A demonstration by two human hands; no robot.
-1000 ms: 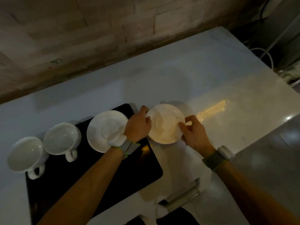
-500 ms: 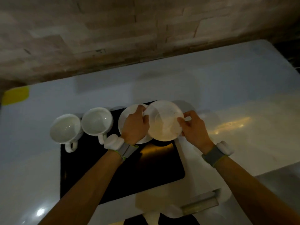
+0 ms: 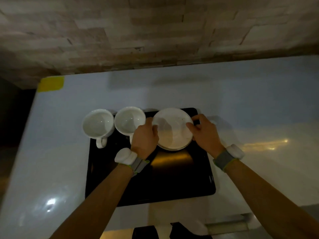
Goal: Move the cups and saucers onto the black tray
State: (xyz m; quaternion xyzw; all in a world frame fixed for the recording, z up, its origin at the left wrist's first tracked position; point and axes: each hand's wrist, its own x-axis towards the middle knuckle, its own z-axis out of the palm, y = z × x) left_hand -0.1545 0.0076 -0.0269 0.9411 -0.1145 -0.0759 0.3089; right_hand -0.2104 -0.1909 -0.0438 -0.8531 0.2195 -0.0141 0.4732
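A black tray (image 3: 172, 178) lies on the white counter. A white saucer (image 3: 172, 128) sits over the tray's far right part, stacked on a second saucer whose rim (image 3: 174, 148) shows just beneath it. My left hand (image 3: 145, 137) grips the top saucer's left edge and my right hand (image 3: 204, 133) grips its right edge. Two white cups stand side by side at the tray's far left: the left cup (image 3: 98, 125) overhangs the tray's corner, the right cup (image 3: 129, 120) touches my left hand.
The white counter (image 3: 259, 109) runs to a brick wall at the back. A yellow patch (image 3: 51, 83) marks its far left corner. The counter's left edge drops into darkness. A metal strip (image 3: 227, 225) lies at the near edge.
Both hands have carried the saucer left, from the counter onto the tray, over the other saucer. The camera view has swung left as well.
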